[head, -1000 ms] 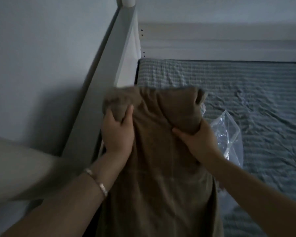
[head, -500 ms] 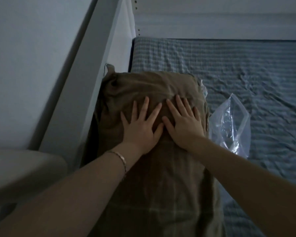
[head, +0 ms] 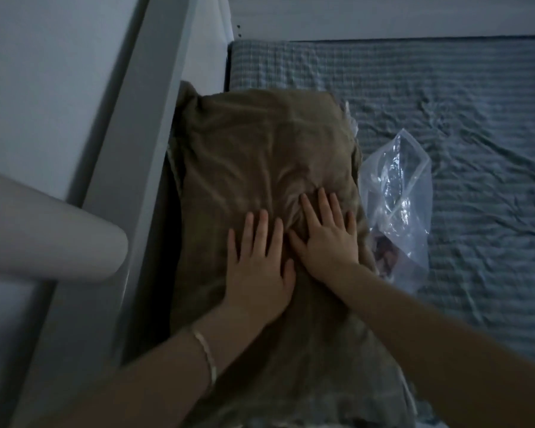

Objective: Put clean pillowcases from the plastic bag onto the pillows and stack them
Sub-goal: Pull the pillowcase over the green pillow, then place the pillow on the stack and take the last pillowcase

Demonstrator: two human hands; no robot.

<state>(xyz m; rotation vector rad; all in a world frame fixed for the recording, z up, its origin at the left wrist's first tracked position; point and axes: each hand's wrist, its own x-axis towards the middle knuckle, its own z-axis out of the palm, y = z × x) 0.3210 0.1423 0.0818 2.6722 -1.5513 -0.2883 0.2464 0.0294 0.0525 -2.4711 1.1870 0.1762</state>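
Both hands lie flat on the brown pillow (head: 260,156), fingers straight and spread, gripping nothing. The left hand (head: 260,270) presses the pillow's middle; the right hand (head: 328,239) sits just beside it, thumbs nearly touching. The pillow stretches ahead of the fingertips along the grey bed rail (head: 130,180). Beyond the right hand's little finger, the clear plastic bag (head: 399,193) lies on the striped sheet (head: 482,143), touching the pillow's edge.

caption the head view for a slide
Head view: left hand and right hand press flat on brown-cased pillow beside plastic bag
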